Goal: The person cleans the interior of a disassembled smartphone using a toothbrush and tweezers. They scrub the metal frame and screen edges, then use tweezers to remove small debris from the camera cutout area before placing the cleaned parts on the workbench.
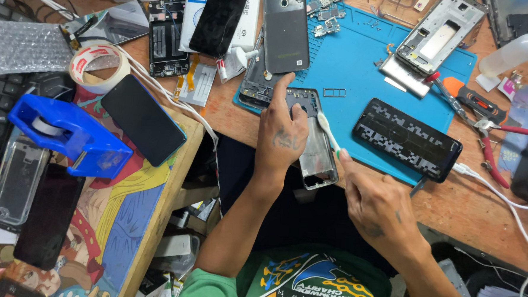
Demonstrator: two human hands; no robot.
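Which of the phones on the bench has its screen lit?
The black phone on the blue mat, right of the toothbrush, showing a checkered pattern; the others are dark or dismantled.

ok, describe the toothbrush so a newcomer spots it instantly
Start at the blue work mat on the wooden bench. At its near edge the left hand pins an open phone frame. The toothbrush is the thin white stick angled over it, pinched by the right hand.

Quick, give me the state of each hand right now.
Left hand: pressing down on the phone frame, fingers closed over its top.
Right hand: closed on a toothbrush, bristles on the frame.
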